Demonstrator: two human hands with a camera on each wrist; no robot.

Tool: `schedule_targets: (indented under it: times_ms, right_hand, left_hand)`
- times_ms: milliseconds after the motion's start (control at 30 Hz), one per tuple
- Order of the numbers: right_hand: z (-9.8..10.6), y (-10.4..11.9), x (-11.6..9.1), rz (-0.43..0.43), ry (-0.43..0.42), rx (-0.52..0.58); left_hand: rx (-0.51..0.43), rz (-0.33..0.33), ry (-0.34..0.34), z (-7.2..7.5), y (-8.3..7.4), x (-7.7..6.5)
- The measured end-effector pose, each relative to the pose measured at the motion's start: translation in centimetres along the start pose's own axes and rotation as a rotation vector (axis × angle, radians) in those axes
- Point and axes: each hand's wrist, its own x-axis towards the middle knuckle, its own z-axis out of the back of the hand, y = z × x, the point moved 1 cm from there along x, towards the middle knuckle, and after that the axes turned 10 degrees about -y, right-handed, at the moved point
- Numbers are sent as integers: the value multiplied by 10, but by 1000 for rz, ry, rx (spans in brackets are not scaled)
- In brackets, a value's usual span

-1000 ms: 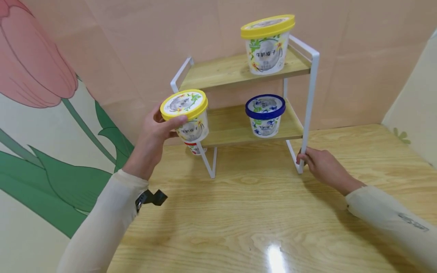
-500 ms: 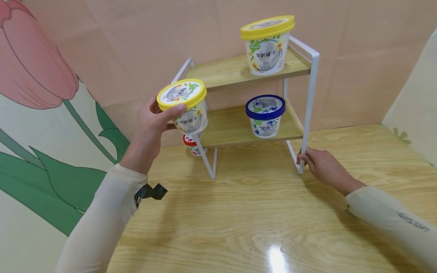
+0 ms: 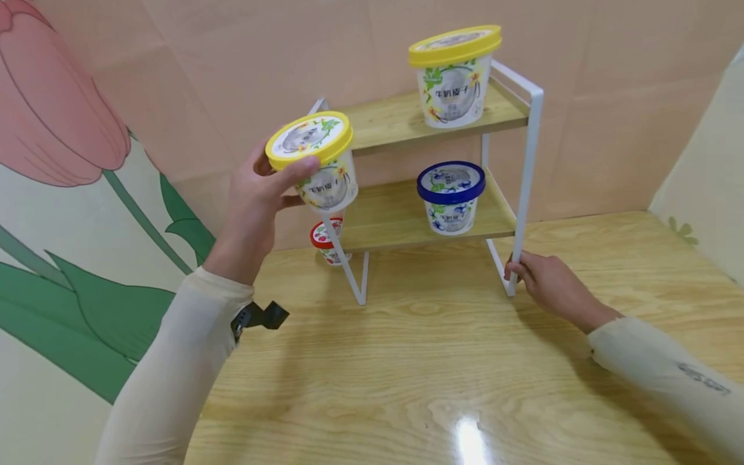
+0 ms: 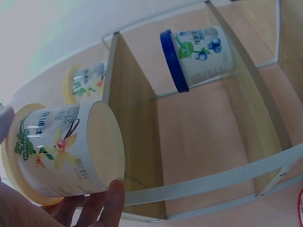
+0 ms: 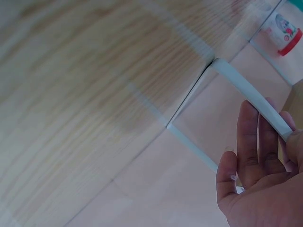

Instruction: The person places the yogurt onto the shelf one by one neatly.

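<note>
In the head view my left hand [image 3: 250,200] holds a yellow-lidded paper tub [image 3: 328,185] in the air at the rack's left side, level with the top shelf's front edge. Its thumb lies on the lid's rim. Seen from the left wrist, the tub [image 4: 52,151] is printed with yellow flowers, and fingertips reach its base. The right hand [image 3: 549,281] grips the lower part of a white metal upright on the two-tier rack [image 3: 372,135]. The right wrist view has fingers curled by this white bar [image 5: 251,94].
Another yellow-lidded tub [image 3: 453,93] stands on the right of the top shelf. A blue-lidded tub [image 3: 450,213] sits on the lower shelf. Behind the rack's left leg, a red-lidded tub [image 3: 321,236] rests on the wooden table [image 3: 407,361]. A pink wall covering [image 3: 232,58] backs the rack.
My left hand has raised the yellow-lidded tub from about lower-shelf height to the top shelf's level. The red-lidded tub behind has come into fuller view. The right hand stays on the upright.
</note>
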Motion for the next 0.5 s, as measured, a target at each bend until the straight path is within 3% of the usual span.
schedule_targets:
  times_ms: [500]
  right_hand:
    - [-1,-2,-1,23,-22,-1]
  left_hand:
    - [-92,-31,-20,-4,-19,7]
